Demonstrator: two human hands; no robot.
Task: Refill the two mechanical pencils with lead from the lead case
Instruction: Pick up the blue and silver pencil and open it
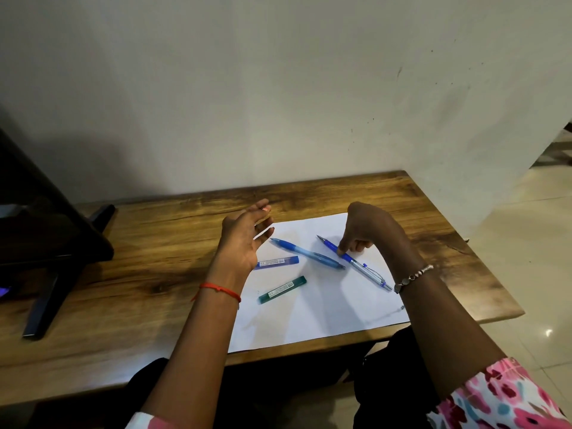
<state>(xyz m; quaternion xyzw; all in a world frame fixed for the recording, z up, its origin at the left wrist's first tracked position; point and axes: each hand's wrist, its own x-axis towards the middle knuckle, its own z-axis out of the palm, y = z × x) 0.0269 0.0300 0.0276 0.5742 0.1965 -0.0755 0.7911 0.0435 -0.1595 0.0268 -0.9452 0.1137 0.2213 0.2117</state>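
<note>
Left hand (244, 239): open, palm turned inward, fingers spread and raised above the left edge of the paper; it holds nothing.
Right hand (368, 230): knuckles up, fingers curled down, fingertips pinching the blue grip of the right pencil.
Right pencil (360, 266): blue grip and clear barrel, lying on the paper, tip pointing away and to the left, cap end near the right wrist.
Left pencil (306, 253): all blue, lying free on the paper, just left of the other; their near ends come close together, whether touching I cannot tell.
Blue lead case (277, 262): flat on the paper, partly hidden behind the left hand.
Green lead case (282, 289): flat on the paper, nearer the person, apart from the blue one.
Paper (309, 320): white sheet on the wooden bench (139, 249).
Wrists: red thread (221, 289) on the left, beaded bracelet (413, 277) on the right.
</note>
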